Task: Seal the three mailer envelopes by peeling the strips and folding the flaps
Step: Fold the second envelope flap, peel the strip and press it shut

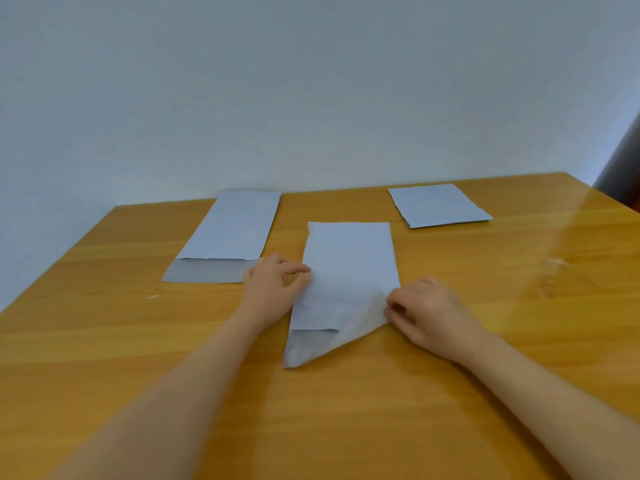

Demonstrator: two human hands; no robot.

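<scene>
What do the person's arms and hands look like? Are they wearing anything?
Both arms are bare as far up as the picture shows, with no sleeves. The left hand and right hand have no gloves, and I see no rings, watch or bracelet. The picture is a bit blurry, so tiny things could be missed.

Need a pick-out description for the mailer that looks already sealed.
On the wooden table, look to the far right corner. The short mailer lies there alone, away from both hands. Unlike the left mailer and middle mailer, no open flap shows.
</scene>
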